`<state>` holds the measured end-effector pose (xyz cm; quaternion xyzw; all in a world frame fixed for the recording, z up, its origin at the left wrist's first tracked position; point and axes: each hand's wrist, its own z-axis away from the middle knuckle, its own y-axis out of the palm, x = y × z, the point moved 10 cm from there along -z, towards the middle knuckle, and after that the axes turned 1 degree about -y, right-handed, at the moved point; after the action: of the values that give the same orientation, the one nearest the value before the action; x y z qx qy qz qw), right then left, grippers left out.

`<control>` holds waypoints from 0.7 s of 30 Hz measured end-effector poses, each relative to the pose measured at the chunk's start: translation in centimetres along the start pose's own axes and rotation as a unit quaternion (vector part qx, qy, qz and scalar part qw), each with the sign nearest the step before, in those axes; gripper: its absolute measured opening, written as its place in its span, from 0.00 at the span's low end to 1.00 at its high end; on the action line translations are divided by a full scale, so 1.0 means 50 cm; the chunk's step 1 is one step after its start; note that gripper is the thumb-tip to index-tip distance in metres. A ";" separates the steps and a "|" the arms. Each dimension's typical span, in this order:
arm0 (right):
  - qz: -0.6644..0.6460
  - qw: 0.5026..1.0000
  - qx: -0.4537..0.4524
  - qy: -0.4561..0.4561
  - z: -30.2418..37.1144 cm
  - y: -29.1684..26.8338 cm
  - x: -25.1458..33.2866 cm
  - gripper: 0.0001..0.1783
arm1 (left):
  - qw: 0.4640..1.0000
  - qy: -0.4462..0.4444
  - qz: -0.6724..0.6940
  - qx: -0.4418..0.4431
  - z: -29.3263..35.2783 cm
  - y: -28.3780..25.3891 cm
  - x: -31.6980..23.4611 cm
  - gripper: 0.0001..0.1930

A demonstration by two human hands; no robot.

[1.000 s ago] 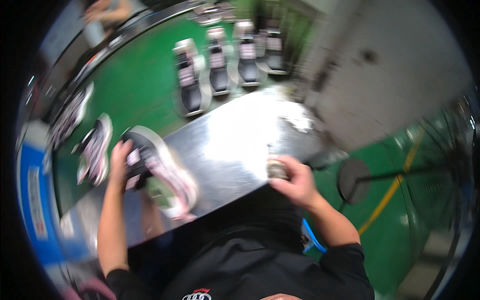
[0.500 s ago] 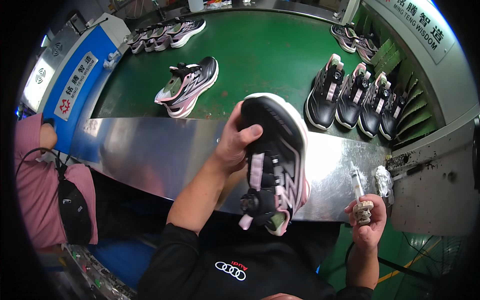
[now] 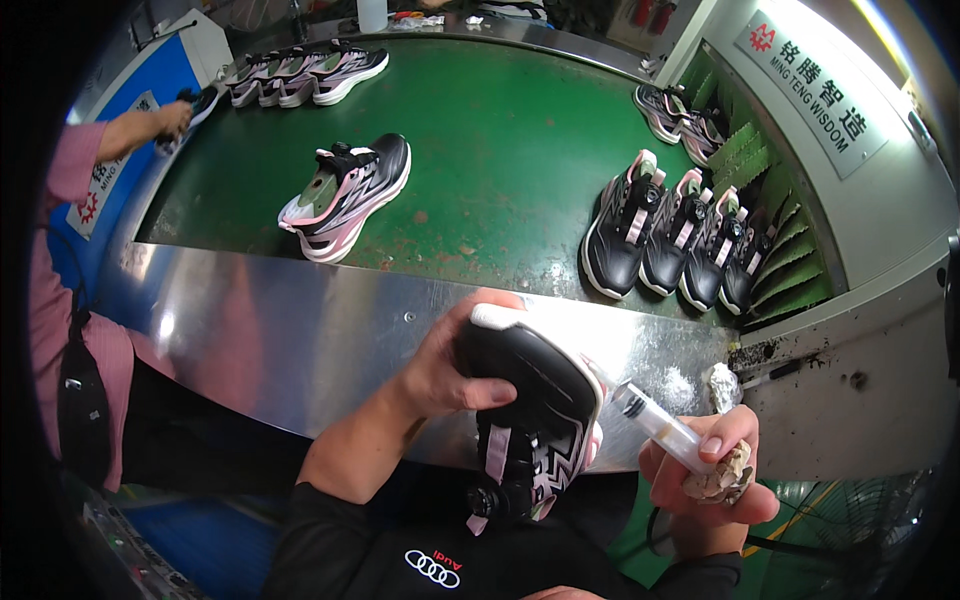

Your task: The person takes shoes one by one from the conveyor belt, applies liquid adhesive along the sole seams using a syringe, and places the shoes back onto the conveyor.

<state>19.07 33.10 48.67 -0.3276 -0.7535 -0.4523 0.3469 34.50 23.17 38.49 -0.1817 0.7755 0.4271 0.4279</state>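
A black and pink sneaker (image 3: 530,375) is held at its toe by my left hand (image 3: 440,365), the thumb on the upper and the other fingers behind the sole. Its white sole edge faces right, and its heel end hangs down by my shirt. My right hand (image 3: 690,505) grips a clear syringe (image 3: 655,425) with a crumpled beige wad (image 3: 722,478) around its rear end. The syringe points up and left, its tip close to the sole edge near the toe; glare keeps me from telling whether they touch.
A metal ledge (image 3: 290,320) fronts the green conveyor belt (image 3: 480,130). One sneaker (image 3: 350,195) lies on the belt, with rows of others at far left and right (image 3: 625,230). Crumpled white material (image 3: 720,385) sits on the ledge. At left, a co-worker's hand (image 3: 175,118) touches a shoe.
My right hand has brought the syringe up and left to the sneaker. The sneaker has dropped lower and turned a little. The co-worker's arm now reaches forward to a shoe.
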 end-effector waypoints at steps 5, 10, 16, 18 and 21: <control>0.020 0.999 0.011 0.028 -0.011 0.009 -0.013 0.37 | 0.998 0.036 -0.033 0.040 0.003 0.017 -0.018 0.33; 0.037 0.998 0.016 0.043 -0.020 0.017 -0.019 0.33 | 0.996 0.048 -0.051 0.058 0.006 0.032 -0.029 0.33; 0.048 0.997 -0.022 0.057 -0.009 0.007 -0.027 0.33 | 0.996 0.036 -0.036 0.070 0.009 0.043 -0.032 0.33; 0.052 0.997 -0.013 0.063 -0.014 0.011 -0.027 0.33 | 0.996 0.036 -0.022 0.083 0.009 0.046 -0.033 0.33; 0.064 0.995 -0.008 0.073 -0.020 0.015 -0.026 0.33 | 0.997 0.032 -0.005 0.073 0.011 0.046 -0.033 0.33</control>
<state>20.60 32.25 48.27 -0.3442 -0.6996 -0.4581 0.4270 34.24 24.78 40.87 -0.1679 0.8169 0.3614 0.4170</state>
